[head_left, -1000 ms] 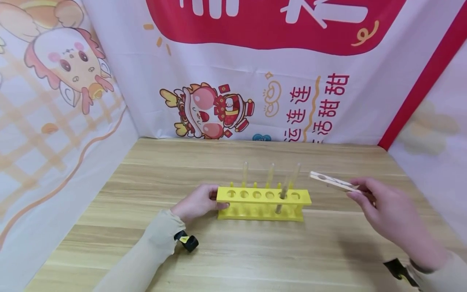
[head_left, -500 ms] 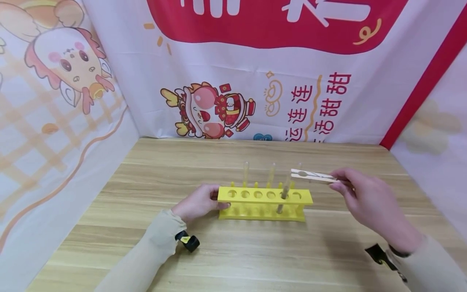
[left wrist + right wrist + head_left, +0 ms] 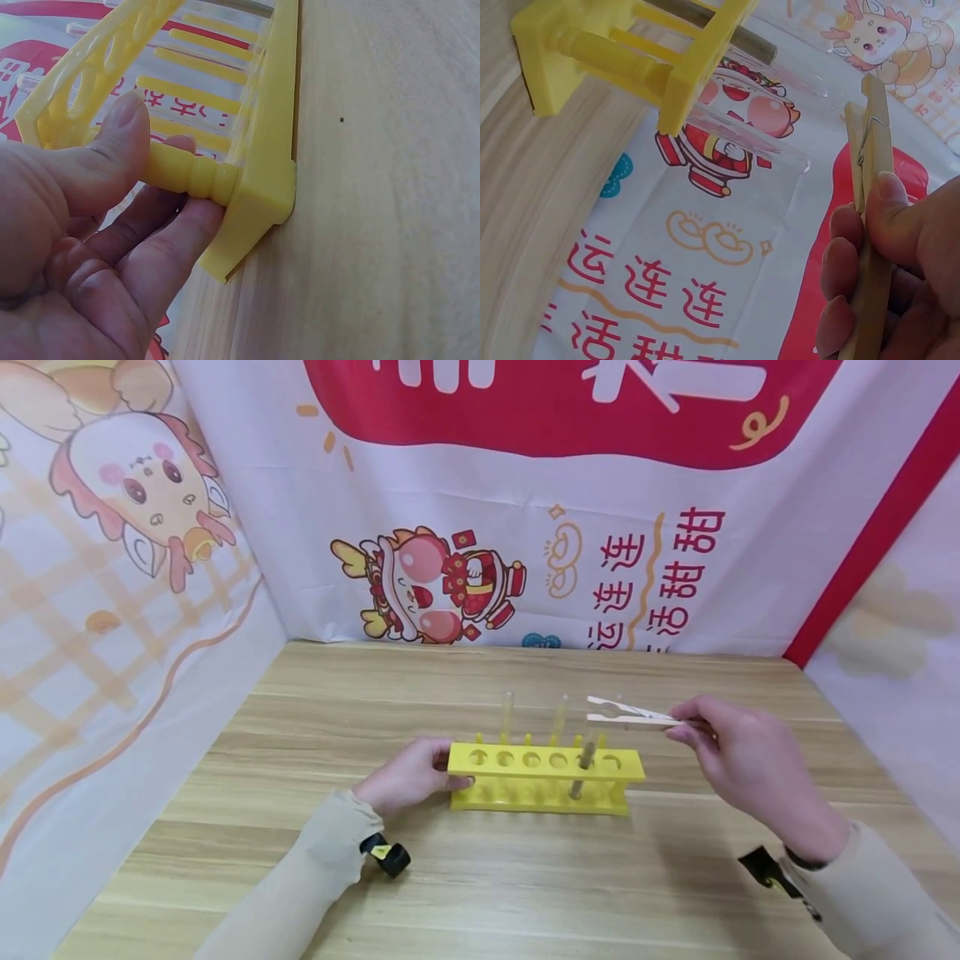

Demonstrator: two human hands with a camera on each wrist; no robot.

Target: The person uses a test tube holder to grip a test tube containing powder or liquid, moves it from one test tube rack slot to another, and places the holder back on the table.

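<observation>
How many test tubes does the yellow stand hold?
4: a left tube, a middle tube and a right tube along the back; a dark-filled tube in front.

The left forearm (image 3: 296, 877), sleeved in beige to the wrist, reaches diagonally forward from the lower edge. The left hand (image 3: 403, 775) grips, its thumb (image 3: 120, 142) opposite bent fingers (image 3: 169, 244). The right forearm (image 3: 873, 889), likewise sleeved, angles in from the lower right. The right hand (image 3: 757, 768) hangs in midair, thumb pressing, fingertips (image 3: 840, 266) curled inward, well apart from the left.

Fabric-walled booth (image 3: 255, 485), cartoon-printed hangings (image 3: 465, 485), wood-grain table (image 3: 525, 885)
</observation>
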